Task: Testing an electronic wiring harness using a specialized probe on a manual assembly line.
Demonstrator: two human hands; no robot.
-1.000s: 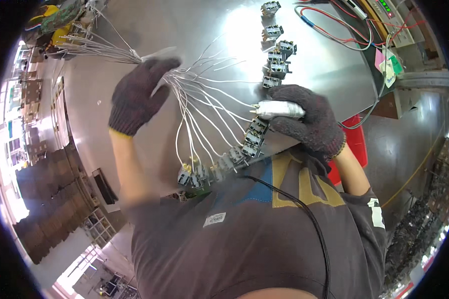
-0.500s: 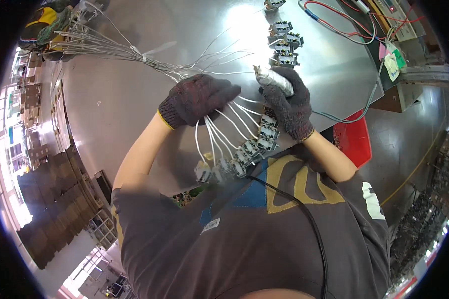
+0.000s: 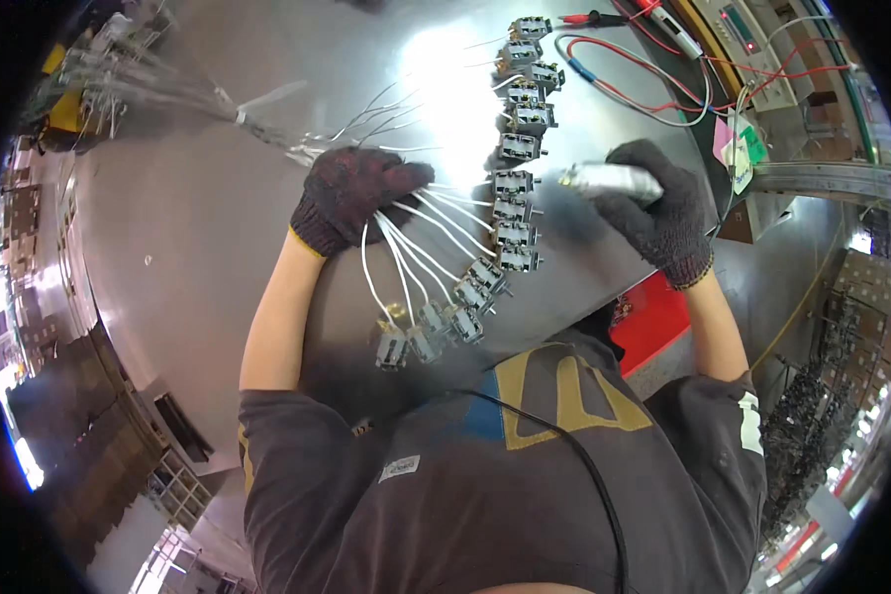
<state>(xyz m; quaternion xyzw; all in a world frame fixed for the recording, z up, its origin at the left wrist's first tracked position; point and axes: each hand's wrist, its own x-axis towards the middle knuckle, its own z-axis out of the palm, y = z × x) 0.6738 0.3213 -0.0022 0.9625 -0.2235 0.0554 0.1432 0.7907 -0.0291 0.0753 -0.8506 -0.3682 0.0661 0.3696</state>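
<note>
My left hand [image 3: 366, 198], in a dark knit glove, is closed around a bundle of white wires [image 3: 441, 220]. The wires fan out from under its fingers to several small grey metal blocks with short shafts [image 3: 514, 234], which look like small motors and lie in a curve on the metal table. Off to the right, my right hand [image 3: 665, 213], gloved too, grips a white wrapped stick-shaped tool [image 3: 619, 180]. Its tip points left toward the blocks, apart from them. Motion blurs the tool, so its exact kind cannot be told.
More grey blocks [image 3: 525, 94] continue the row toward the far edge. A long cable bundle [image 3: 183, 89] runs to the far left. Red and grey test leads [image 3: 614, 84] lie by an instrument box [image 3: 757, 45] at far right. A red bin [image 3: 658, 322] stands beyond the table's right edge.
My right hand has moved right with the white tool, away from the row of blocks. My left hand, still on the wires, has shifted slightly left. The view has shifted too.
</note>
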